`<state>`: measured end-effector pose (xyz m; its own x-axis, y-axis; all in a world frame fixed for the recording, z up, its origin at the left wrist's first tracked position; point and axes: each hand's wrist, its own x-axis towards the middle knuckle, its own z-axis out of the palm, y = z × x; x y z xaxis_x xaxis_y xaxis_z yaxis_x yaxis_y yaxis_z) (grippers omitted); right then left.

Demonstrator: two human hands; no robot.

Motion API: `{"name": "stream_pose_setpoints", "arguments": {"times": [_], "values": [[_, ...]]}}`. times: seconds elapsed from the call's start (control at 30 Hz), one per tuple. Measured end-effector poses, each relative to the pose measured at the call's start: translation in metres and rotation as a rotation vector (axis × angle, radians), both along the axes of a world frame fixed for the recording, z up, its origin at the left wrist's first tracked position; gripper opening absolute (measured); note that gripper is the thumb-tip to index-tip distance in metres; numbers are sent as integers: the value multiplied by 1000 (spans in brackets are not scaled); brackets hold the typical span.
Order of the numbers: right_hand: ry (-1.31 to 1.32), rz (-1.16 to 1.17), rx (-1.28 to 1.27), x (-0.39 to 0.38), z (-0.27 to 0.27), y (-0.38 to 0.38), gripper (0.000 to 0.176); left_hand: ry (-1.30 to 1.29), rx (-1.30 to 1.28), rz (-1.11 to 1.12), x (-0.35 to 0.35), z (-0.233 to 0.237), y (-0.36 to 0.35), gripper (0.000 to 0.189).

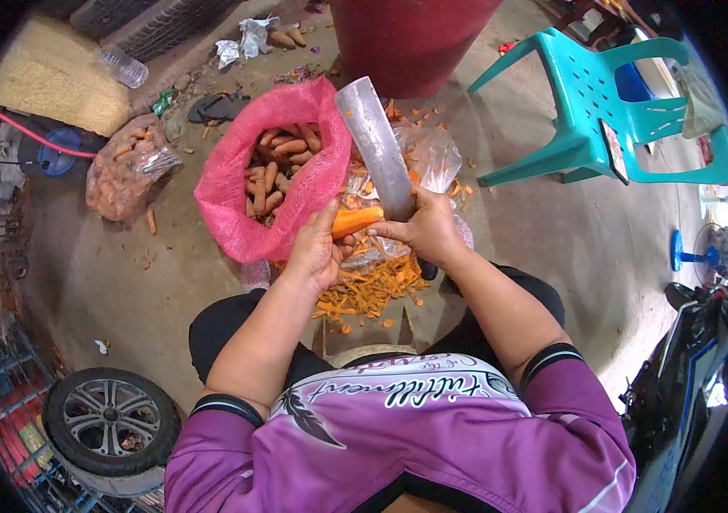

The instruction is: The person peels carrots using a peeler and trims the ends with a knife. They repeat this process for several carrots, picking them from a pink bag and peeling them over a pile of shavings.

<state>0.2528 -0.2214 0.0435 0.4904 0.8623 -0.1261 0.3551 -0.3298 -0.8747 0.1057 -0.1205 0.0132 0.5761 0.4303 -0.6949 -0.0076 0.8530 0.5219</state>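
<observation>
An orange carrot (354, 222), its surface bright and peeled, lies in my left hand (319, 246), whose fingers wrap around it. My right hand (429, 227) grips the lower end of a wide metal blade (376, 145), which points up and away, its base touching or very near the carrot's right end. The handle is hidden by my fingers. Beneath both hands, orange peelings (372, 286) are heaped. A pink mesh sack (248, 224) stands open just left of my hands, with unpeeled carrots (283, 158) inside.
A plastic bag of carrots (131, 167) sits at the left. Clear plastic (434, 156) lies beyond my hands, before a large red tub (411, 43). A teal chair (582, 111) stands at the right. A wheel (111, 421) is at the lower left, a motorcycle (680, 368) at the lower right.
</observation>
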Motion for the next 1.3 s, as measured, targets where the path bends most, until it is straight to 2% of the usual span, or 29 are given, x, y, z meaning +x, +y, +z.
{"name": "stream_pose_setpoints", "arguments": {"times": [0.1,0.2,0.4,0.5,0.63,0.8,1.07,1.13,1.17,1.23,1.27,1.3], "values": [[-28,-49,135,-1,-13,2,52,14,71,-12,-1,3,2,30],[62,-58,176,-3,-9,2,51,7,127,-8,-2,7,3,30],[13,-76,119,-4,-6,1,51,8,193,11,-3,9,3,27],[-73,-19,-26,-3,9,1,51,33,243,29,-2,11,2,27],[-33,89,-29,-2,4,0,50,70,317,52,-1,14,1,27],[-27,222,-84,-2,14,0,47,131,277,-33,-5,10,3,26],[-368,304,96,-10,-8,-9,35,135,15,-74,-9,-8,-6,26],[-465,319,41,-11,-14,-14,34,151,-12,-20,-11,-19,-3,24],[-440,253,54,-10,-13,-16,33,153,-22,6,-7,-20,0,23],[-383,133,86,-11,-10,-18,32,118,130,190,4,-20,13,19],[-197,75,112,-9,-23,-20,32,88,219,273,13,-5,22,19],[-148,31,52,-7,-23,-21,35,61,311,356,24,9,34,19]]}}
